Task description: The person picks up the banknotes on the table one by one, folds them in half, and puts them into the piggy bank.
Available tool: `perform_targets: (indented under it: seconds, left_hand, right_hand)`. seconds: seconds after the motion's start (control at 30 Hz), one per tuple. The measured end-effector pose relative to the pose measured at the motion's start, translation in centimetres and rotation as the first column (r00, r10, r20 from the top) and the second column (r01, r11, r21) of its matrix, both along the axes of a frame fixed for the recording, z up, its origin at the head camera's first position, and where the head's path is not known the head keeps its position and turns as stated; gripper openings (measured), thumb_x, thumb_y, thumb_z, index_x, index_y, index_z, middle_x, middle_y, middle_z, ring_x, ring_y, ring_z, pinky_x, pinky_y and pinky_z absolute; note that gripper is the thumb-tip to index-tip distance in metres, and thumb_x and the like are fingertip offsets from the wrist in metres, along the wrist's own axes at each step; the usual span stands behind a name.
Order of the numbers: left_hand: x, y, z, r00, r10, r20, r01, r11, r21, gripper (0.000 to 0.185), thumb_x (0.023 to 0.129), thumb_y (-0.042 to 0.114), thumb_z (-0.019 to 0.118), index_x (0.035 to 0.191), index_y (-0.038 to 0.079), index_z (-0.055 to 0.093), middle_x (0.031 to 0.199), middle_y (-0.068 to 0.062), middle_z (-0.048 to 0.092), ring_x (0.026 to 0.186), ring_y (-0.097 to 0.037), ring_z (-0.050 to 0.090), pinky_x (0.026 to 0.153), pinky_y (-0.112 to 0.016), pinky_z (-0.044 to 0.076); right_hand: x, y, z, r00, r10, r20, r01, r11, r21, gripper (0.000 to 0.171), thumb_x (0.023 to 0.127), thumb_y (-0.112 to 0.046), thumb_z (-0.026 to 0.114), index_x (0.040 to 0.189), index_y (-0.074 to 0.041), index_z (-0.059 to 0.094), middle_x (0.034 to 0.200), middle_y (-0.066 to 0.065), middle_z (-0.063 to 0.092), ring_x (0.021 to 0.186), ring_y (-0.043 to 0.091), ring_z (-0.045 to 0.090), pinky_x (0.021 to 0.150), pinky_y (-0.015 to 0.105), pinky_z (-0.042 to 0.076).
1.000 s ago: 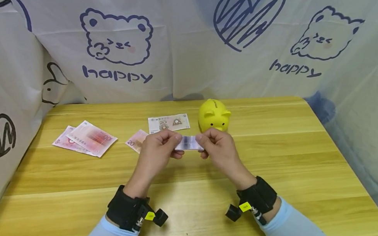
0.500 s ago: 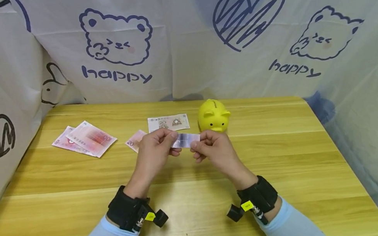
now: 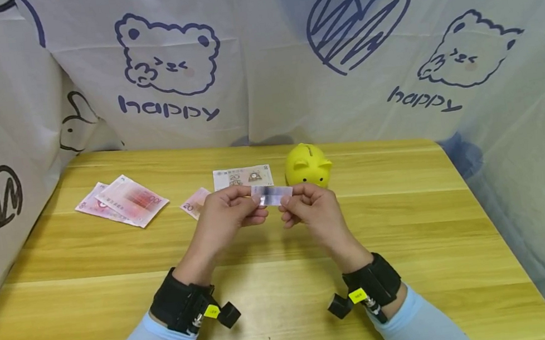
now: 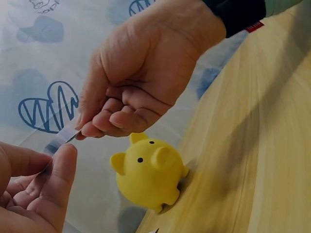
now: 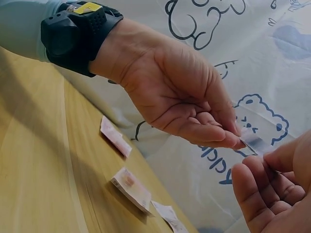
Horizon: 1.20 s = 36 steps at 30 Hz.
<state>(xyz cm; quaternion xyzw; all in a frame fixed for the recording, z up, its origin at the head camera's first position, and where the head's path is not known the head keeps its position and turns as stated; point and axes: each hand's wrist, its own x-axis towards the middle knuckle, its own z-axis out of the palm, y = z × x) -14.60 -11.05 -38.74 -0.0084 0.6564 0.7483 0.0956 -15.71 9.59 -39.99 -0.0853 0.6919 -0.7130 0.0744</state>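
Observation:
A small folded banknote [image 3: 273, 195], purplish with a dark band, is stretched between both hands above the table. My left hand [image 3: 227, 211] pinches its left end between thumb and fingers. At its right end, my right hand [image 3: 313, 204] pinches it the same way. The left wrist view shows the note's thin edge, with the right hand [image 4: 141, 73] above and the left hand [image 4: 34, 187] at the lower left. Just behind the right hand stands a yellow piggy bank [image 3: 307, 165], its coin slot on top.
Behind the left hand lie a flat pale banknote [image 3: 253, 176] and a pink 20 note [image 3: 194, 203], both partly covered by the hand. Two overlapping reddish notes [image 3: 129, 200] are farther left. A printed white cloth [image 3: 262, 81] hangs along the table's [image 3: 409, 221] back and sides.
The folded note shifted left, then came back right and up slightly, its face now tilted more toward the head camera. Both hands keep pinching it. The piggy bank and loose notes stayed put.

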Motion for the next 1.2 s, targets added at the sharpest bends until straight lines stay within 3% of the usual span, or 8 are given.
perform_targets:
  seconds: [0.2,0.43,0.67,0.8,0.97,1.2]
  left_hand:
    - [0.02,-0.22,0.16,1.000,-0.028,0.012,0.028,0.999,0.017,0.027,0.105,0.002,0.056,0.129,-0.009,0.062,0.099,-0.022,0.076,0.079,-0.014,0.077,0.079,-0.031,0.067]
    - [0.16,-0.20,0.24,1.000,0.001,-0.016,-0.001,0.999,0.037,0.022,0.104,-0.001,0.056,0.123,-0.011,0.062,0.091,-0.015,0.077,0.075,-0.014,0.077,0.076,-0.031,0.067]
    - [0.19,-0.30,0.20,1.000,-0.008,-0.008,0.009,0.994,0.110,0.029,0.104,-0.002,0.054,0.133,0.000,0.057,0.084,-0.007,0.077,0.074,-0.015,0.077,0.076,-0.032,0.067]
    - [0.27,-0.31,0.33,1.000,-0.015,-0.022,0.017,0.991,0.133,0.022,0.105,-0.002,0.054,0.126,-0.001,0.059,0.085,-0.008,0.076,0.075,-0.015,0.076,0.076,-0.032,0.067]
    - [0.28,-0.26,0.40,0.999,-0.016,-0.029,0.020,0.992,0.127,0.013,0.106,-0.002,0.054,0.112,-0.004,0.065,0.091,-0.008,0.075,0.080,-0.015,0.076,0.079,-0.030,0.067]
    - [0.26,-0.27,0.39,0.999,-0.026,-0.025,0.027,0.997,0.074,0.020,0.108,0.003,0.052,0.116,-0.009,0.066,0.100,-0.008,0.074,0.086,-0.014,0.076,0.084,-0.031,0.066]
  right_hand:
    - [0.06,0.02,0.03,1.000,-0.007,-0.012,0.006,0.999,-0.033,0.012,0.103,0.000,0.065,0.109,0.010,0.063,0.083,0.007,0.073,0.067,0.013,0.071,0.065,0.031,0.066]
    - [0.18,-0.14,0.14,0.999,-0.009,-0.041,0.008,1.000,-0.015,0.018,0.102,0.001,0.065,0.117,0.010,0.065,0.083,0.001,0.073,0.068,0.012,0.070,0.065,0.029,0.065]
    - [0.14,0.07,-0.06,0.999,0.015,-0.052,-0.018,0.999,-0.046,0.027,0.105,0.000,0.060,0.131,0.004,0.062,0.087,0.006,0.073,0.071,0.016,0.071,0.067,0.031,0.066]
    - [0.22,0.10,-0.04,0.997,0.030,-0.077,-0.034,0.998,-0.048,0.024,0.105,0.000,0.058,0.128,0.005,0.064,0.089,0.010,0.071,0.074,0.016,0.071,0.067,0.030,0.065]
    - [0.26,0.18,-0.04,0.995,0.048,-0.083,-0.052,0.998,-0.042,0.020,0.106,0.001,0.056,0.120,0.010,0.067,0.091,0.003,0.073,0.077,0.012,0.071,0.067,0.027,0.064]
    - [0.23,0.25,0.03,0.996,0.043,-0.079,-0.044,0.999,-0.010,0.020,0.106,0.001,0.056,0.116,0.009,0.071,0.096,0.007,0.074,0.079,0.013,0.071,0.069,0.028,0.065]
